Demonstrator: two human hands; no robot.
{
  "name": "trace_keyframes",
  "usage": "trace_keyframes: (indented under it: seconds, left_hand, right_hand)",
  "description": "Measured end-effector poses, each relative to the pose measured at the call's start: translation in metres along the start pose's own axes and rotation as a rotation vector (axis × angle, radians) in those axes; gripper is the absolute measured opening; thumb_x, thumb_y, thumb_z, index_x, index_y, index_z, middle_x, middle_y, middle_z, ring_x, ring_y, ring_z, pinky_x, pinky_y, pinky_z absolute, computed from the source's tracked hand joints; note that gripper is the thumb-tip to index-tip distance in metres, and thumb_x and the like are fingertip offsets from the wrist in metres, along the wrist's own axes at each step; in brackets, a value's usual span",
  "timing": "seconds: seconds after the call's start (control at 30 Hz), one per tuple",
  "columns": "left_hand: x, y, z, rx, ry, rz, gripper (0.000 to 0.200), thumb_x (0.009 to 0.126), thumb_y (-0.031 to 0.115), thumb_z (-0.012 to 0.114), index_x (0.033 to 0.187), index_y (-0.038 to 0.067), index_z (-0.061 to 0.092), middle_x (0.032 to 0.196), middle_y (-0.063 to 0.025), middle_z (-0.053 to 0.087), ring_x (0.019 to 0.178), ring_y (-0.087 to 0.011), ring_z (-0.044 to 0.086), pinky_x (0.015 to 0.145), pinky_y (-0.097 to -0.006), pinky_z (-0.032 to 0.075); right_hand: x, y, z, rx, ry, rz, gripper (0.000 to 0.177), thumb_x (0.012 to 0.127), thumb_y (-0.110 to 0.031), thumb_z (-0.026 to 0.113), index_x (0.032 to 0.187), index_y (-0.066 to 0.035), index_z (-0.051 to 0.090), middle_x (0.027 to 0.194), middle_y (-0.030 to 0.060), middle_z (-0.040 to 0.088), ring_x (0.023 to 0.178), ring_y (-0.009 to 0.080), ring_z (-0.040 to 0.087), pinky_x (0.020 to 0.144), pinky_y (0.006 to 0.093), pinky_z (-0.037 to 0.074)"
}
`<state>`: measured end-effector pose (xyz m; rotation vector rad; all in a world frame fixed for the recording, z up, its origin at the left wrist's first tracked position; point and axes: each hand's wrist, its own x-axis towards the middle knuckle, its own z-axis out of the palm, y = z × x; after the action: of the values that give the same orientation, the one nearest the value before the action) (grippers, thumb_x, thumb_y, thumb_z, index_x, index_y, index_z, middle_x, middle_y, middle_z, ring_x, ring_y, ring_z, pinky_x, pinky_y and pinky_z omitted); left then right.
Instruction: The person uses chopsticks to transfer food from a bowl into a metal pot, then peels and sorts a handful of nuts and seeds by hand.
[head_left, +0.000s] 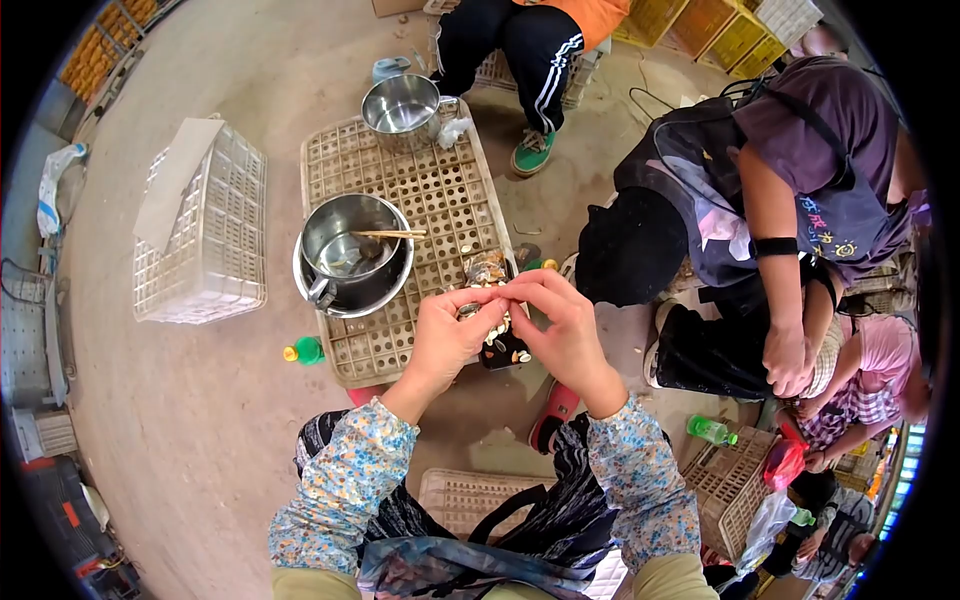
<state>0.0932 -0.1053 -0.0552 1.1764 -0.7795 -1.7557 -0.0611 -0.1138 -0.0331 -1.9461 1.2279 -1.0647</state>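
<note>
My left hand and my right hand meet fingertip to fingertip over the right front edge of an upturned plastic crate. Both are closed in a pinch, and whatever lies between the fingers is too small or hidden to name. Just beneath them is a dark tray with small pale pieces, partly covered by my hands. A clear packet with brownish contents lies right behind my fingers. To the left, a steel pot with wooden chopsticks across it sits in a metal basin.
A steel mug stands at the crate's far end. On the left floor are a tall white crate and a green bottle. A person in a dark apron bends close on my right; another sits opposite in dark trousers.
</note>
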Motion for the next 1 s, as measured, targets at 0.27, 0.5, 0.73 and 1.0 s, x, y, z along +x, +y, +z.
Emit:
trace_keyframes:
  seconds: [0.27, 0.5, 0.73, 1.0]
  left_hand:
    - [0.0, -0.003, -0.003, 0.067, -0.038, 0.005, 0.022, 0.088, 0.011, 0.059, 0.105, -0.003, 0.063, 0.071, -0.0034, 0.062, 0.046, -0.0014, 0.039, 0.04, -0.0173, 0.027]
    - [0.0, -0.006, -0.004, 0.26, -0.042, 0.101, 0.022, 0.089, 0.012, 0.057, 0.104, -0.002, 0.064, 0.066, 0.0003, 0.059, 0.047, -0.0006, 0.04, 0.041, -0.0169, 0.029]
    - [0.004, -0.009, -0.004, 0.301, 0.008, 0.146, 0.022, 0.087, 0.012, 0.056, 0.1, -0.003, 0.066, 0.065, 0.0015, 0.058, 0.055, -0.0009, 0.046, 0.048, -0.018, 0.036]
    - [0.004, -0.01, -0.002, 0.217, 0.082, 0.12, 0.019, 0.087, 0.013, 0.062, 0.095, -0.003, 0.066, 0.063, 0.004, 0.056, 0.047, 0.0002, 0.04, 0.041, -0.0165, 0.028]
  right_hand:
    - [-0.005, 0.007, 0.0, 0.041, -0.043, 0.08, 0.019, 0.075, 0.001, 0.066, 0.094, -0.004, 0.066, 0.088, 0.0096, 0.062, 0.077, 0.0251, 0.062, 0.067, 0.032, 0.05]
    - [-0.004, 0.011, -0.001, 0.057, -0.053, 0.096, 0.018, 0.075, 0.001, 0.067, 0.092, -0.002, 0.069, 0.086, 0.0087, 0.065, 0.072, 0.0175, 0.063, 0.065, 0.026, 0.05]
    - [-0.008, 0.023, 0.002, 0.55, -0.078, 0.424, 0.018, 0.081, -0.004, 0.067, 0.097, 0.002, 0.066, 0.087, 0.0066, 0.067, 0.075, 0.0095, 0.062, 0.063, 0.0226, 0.049]
    - [-0.01, 0.033, 0.004, 0.539, -0.042, 0.499, 0.017, 0.081, -0.004, 0.066, 0.096, 0.002, 0.065, 0.089, 0.0052, 0.066, 0.075, 0.0078, 0.061, 0.062, 0.0208, 0.048]
